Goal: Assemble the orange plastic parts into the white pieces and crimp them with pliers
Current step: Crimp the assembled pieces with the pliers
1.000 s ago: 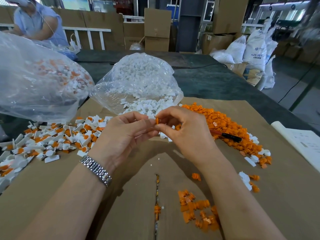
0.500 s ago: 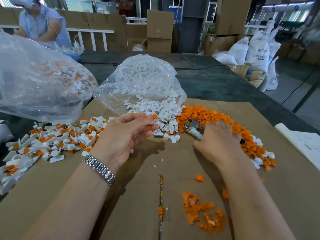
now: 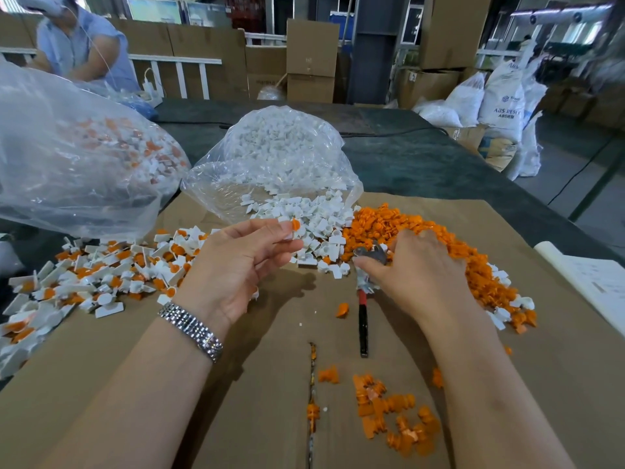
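My left hand (image 3: 236, 265) pinches a white piece with an orange part (image 3: 293, 226) seated in it, held above the cardboard. My right hand (image 3: 416, 275) grips the pliers (image 3: 363, 313) near their metal head; one red and black handle points back toward me. Loose white pieces (image 3: 314, 228) spill from a clear bag (image 3: 280, 157) ahead. A heap of orange parts (image 3: 406, 225) lies to the right of them, partly under my right hand. Assembled orange-and-white pieces (image 3: 101, 272) lie heaped at the left.
A large clear bag (image 3: 67, 164) of assembled pieces stands at the far left. Orange scraps (image 3: 389, 414) lie near me on the cardboard sheet (image 3: 507, 384). A paper sheet (image 3: 595, 286) sits at the right edge. Another person (image 3: 84, 52) works at the back left.
My right hand left the piece, reached into the orange heap and took hold of the pliers, pulling them toward me. My left hand kept the assembled piece and lifted slightly.
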`<state>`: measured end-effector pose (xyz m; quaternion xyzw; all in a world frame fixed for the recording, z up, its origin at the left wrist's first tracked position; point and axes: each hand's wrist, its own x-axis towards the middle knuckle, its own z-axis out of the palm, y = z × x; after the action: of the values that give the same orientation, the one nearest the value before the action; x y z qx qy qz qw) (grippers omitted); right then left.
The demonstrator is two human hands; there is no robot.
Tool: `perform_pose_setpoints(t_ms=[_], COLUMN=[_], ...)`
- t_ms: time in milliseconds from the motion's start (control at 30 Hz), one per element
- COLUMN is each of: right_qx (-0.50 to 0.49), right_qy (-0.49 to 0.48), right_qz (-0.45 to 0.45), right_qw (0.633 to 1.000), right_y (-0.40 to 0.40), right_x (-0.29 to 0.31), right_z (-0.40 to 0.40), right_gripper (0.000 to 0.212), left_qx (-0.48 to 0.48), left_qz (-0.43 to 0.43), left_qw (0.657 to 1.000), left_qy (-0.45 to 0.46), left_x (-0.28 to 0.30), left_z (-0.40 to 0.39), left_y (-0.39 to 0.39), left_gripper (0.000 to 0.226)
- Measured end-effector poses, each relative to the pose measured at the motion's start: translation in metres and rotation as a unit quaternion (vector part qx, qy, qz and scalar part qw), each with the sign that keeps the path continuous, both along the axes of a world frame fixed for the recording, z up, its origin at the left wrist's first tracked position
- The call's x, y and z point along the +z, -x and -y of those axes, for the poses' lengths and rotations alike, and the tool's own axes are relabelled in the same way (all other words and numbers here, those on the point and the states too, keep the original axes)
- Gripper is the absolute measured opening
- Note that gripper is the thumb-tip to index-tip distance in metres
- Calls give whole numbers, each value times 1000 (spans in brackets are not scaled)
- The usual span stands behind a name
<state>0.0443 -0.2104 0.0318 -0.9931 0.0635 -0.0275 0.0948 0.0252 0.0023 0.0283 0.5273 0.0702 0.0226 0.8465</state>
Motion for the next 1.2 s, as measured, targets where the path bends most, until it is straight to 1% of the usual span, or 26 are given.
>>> perform_pose_setpoints(t_ms=[67, 133, 233, 333, 400, 467, 533, 567, 633, 733, 867, 1000, 1100, 1200], right_qx=[1, 9, 24, 33, 32, 35, 56, 78, 134, 201, 236, 248, 241, 232], right_qy=[30, 32, 37, 11, -40, -153, -274, -310, -338, -336, -349, -313, -303, -289], right_qz=[-24, -62, -72, -60, -53, -47, -48, -54, -88, -151, -156, -135, -123, -98], right_qw=[999, 997, 996, 998, 997, 986, 959, 946, 928, 908, 893, 907, 914, 923], right_y=[1, 3, 6, 5, 4, 4, 5, 7, 12, 19, 28, 31, 30, 32], right_x=[0, -1, -5, -8, -5, 3, 13, 18, 24, 27, 30, 31, 28, 25], right_z=[1, 0, -8, -8, -5, -2, -1, -1, -3, -11, -19, -22, -26, -32], right_gripper=[81, 85, 77, 57, 42, 38, 36, 33, 26, 24, 26, 32, 30, 32], left_qx=[3, 3, 6, 3, -1, 0, -2, -2, 0, 7, 21, 28, 39, 44], left_qz=[3, 6, 6, 6, 4, 0, -1, 0, 5, 13, 19, 21, 24, 25], left_qw=[1000, 1000, 1000, 1000, 1000, 1000, 1000, 1000, 1000, 1000, 999, 999, 997, 997], left_qy=[1, 1, -3, -2, 3, 10, 11, 9, 4, 2, -15, -38, -56, -62], left_x=[0, 0, 0, -1, -1, -1, -1, -1, 0, 1, 2, 2, 2, 3], left_z=[0, 0, 1, 0, -1, -2, -2, -1, 0, 2, 5, 8, 9, 8], left_y=[0, 0, 0, 0, 0, -1, -1, -1, 0, 2, 3, 4, 5, 5], left_gripper=[26, 30, 29, 25, 23, 22, 23, 24, 25, 21, 20, 7, 6, 9])
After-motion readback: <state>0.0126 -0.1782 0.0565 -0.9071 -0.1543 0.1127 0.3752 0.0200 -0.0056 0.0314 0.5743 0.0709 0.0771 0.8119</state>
